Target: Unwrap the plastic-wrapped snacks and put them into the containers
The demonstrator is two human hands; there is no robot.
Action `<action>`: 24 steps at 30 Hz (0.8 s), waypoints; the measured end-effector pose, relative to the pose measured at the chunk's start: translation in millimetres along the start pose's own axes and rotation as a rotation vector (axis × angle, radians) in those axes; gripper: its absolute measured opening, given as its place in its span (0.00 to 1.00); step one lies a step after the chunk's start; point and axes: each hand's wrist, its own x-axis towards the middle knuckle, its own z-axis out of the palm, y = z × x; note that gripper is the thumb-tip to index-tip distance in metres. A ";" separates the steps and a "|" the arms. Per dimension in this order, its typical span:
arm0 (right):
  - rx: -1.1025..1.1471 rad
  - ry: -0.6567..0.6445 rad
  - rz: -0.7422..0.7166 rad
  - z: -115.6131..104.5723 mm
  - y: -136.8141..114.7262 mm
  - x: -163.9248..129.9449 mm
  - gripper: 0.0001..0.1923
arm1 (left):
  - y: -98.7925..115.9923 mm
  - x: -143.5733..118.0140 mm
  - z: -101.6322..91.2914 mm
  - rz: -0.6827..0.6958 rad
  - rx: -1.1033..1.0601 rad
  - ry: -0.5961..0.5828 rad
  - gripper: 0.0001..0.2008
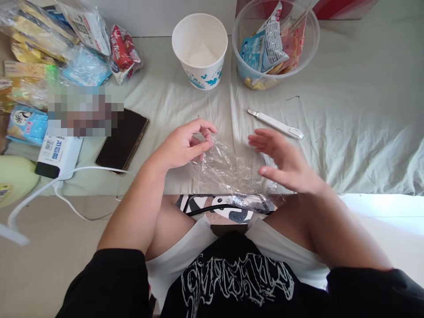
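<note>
A crumpled clear plastic bag [232, 165] lies along the front edge of the cloth-covered surface and droops over it. My left hand [190, 143] is at the bag's upper left, its fingers curled and the thumb closed on the film. On the other side, my right hand [281, 159] is slightly blurred, with its thumb and fingers apart and nothing between them. Just beyond it lies a white-handled craft knife [274, 123], blade end pointing up and left. A white paper cup [200, 53] with a blue print stands further back, some white material inside.
A clear plastic tub [276, 75] with several snack packets stands back right. Packaged snacks [86, 66] crowd the left side. A dark phone [123, 140], a white power strip [59, 150] and its cable [89, 168] lie left of my arm. Part of that area is pixelated.
</note>
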 end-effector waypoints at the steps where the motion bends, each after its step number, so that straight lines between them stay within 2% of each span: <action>1: -0.003 -0.030 0.012 5.3 -0.2 3.9 0.47 | 2.9 1.9 5.6 0.005 -0.016 -0.045 0.15; 3: -0.039 -0.095 0.049 16.6 -2.2 11.0 0.45 | 8.8 5.2 14.8 0.013 -0.044 -0.119 0.15; 6: -0.104 -0.181 0.095 24.7 -7.6 17.6 0.15 | 14.8 9.0 17.7 0.019 -0.069 -0.116 0.17; 7: -0.111 -0.196 0.094 24.2 -8.9 18.4 0.09 | 15.2 10.6 15.3 0.031 -0.074 -0.068 0.18; 9: -0.091 -0.169 0.085 20.3 -9.2 18.9 0.10 | 13.0 15.1 7.9 0.108 -0.106 0.146 0.21; 11: -0.031 -0.055 0.101 16.4 -6.9 19.3 0.10 | 8.1 20.8 1.9 0.201 -0.228 0.422 0.24; 12: 0.008 0.014 0.114 15.4 -5.2 19.9 0.10 | 5.5 23.2 1.3 0.210 -0.332 0.508 0.26; 13: 0.044 0.083 0.118 15.3 -3.6 21.0 0.10 | 3.2 24.9 2.9 0.182 -0.442 0.526 0.27; 14: 0.077 0.145 0.116 16.0 -2.2 22.5 0.11 | 1.5 25.4 6.6 0.115 -0.545 0.461 0.28; 16: 0.121 0.237 0.105 18.9 -0.7 25.9 0.12 | 0.2 23.0 18.6 -0.051 -0.633 0.195 0.33; 18: 0.122 0.297 0.106 22.2 -0.7 28.6 0.14 | 1.2 17.6 31.7 -0.156 -0.613 -0.049 0.38; 19: 0.107 0.322 0.110 23.4 -1.1 29.3 0.14 | 2.1 14.9 36.8 -0.186 -0.568 -0.118 0.37; 21: 0.047 0.366 0.110 24.5 -2.1 29.3 0.14 | 3.3 11.3 41.8 -0.202 -0.442 -0.141 0.29; 23: -0.018 0.399 0.103 24.2 -3.0 28.0 0.13 | 3.3 11.3 40.8 -0.169 -0.331 -0.048 0.22; 24: -0.042 0.409 0.102 23.8 -3.5 27.3 0.12 | 2.9 12.4 39.0 -0.143 -0.303 0.004 0.21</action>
